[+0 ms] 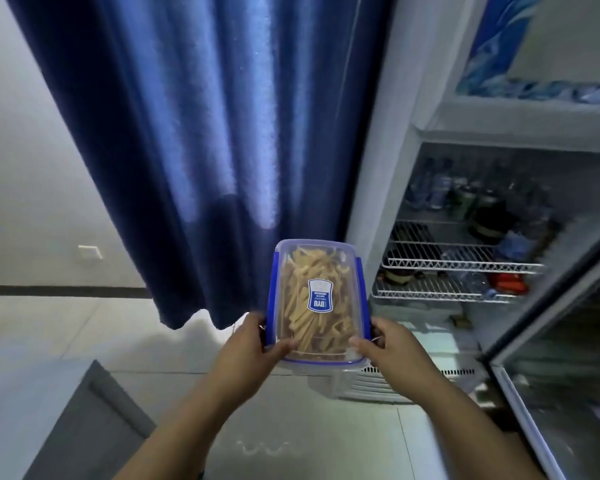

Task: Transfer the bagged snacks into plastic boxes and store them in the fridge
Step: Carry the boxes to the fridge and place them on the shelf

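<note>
A dark blue curtain (222,116) hangs in heavy folds to just above the floor, daylight glowing through it in pale vertical bands. To its left stands a plain off-white wall (21,168) with a white wall plate (90,252) and a dark baseboard (59,291). The floor (84,334) is pale tile with thin grout lines. A grey cabinet (84,420) occupies the lower left corner.

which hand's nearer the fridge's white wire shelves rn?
Right. The right hand grips the box at its right edge, below-left of the wire shelves; the left hand grips the opposite edge, farther left.
</note>
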Available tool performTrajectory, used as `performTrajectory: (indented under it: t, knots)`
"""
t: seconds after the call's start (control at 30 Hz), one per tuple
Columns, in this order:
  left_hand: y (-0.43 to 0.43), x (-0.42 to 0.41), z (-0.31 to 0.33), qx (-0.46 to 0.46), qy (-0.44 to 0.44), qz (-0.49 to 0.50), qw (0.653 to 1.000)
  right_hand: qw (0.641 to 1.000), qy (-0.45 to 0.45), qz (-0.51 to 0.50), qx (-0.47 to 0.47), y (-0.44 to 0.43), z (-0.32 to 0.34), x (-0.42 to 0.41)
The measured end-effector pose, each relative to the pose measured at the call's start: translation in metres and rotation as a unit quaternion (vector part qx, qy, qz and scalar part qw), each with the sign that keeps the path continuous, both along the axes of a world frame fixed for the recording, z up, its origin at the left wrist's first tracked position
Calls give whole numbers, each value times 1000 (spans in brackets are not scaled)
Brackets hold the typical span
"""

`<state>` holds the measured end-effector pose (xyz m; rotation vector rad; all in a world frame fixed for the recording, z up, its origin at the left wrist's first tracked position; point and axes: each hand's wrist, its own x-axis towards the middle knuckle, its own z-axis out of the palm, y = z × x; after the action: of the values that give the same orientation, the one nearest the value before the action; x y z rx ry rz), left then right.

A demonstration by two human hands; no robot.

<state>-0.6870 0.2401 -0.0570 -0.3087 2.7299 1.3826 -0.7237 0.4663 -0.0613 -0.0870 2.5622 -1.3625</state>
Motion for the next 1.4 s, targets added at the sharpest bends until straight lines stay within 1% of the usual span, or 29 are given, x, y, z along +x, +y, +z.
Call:
performTrajectory:
  t: [0.07,0.17,0.33,0.5,0.7,0.9,1.07,1.17,1.27,1.4]
  knots:
    - [21,-25,-4,-15,-13,-30,999,999,-5,-34,11,23,-4,-10]
    - [57,-61,-12,-2,-26,-78,997,997,-7,-71,22,61,-10,-27]
    - [123,-122,-29,13,-38,-123,992,993,-19,-107,53,125,-22,-71]
    - [189,-188,-39,23,-68,-119,990,991,-26,-95,86,184,-24,-138]
    - [243,-259,-48,17,-83,-94,992,992,-43,-70,92,230,-28,-221]
    - [264,-302,-53,24,-95,-71,993,991,-56,-25,120,248,-39,-276]
    - [266,-318,-57,-23,-73,-59,995,996,-58,26,60,249,-46,-294]
    - [265,-325,-55,-17,-61,-51,997,991,-31,58,113,245,-45,-308]
    - [264,-328,-50,-14,-52,-52,997,982,-33,75,170,238,-46,-323]
    - [258,-325,-44,-29,-33,-60,997,978,-33,75,193,230,-54,-343]
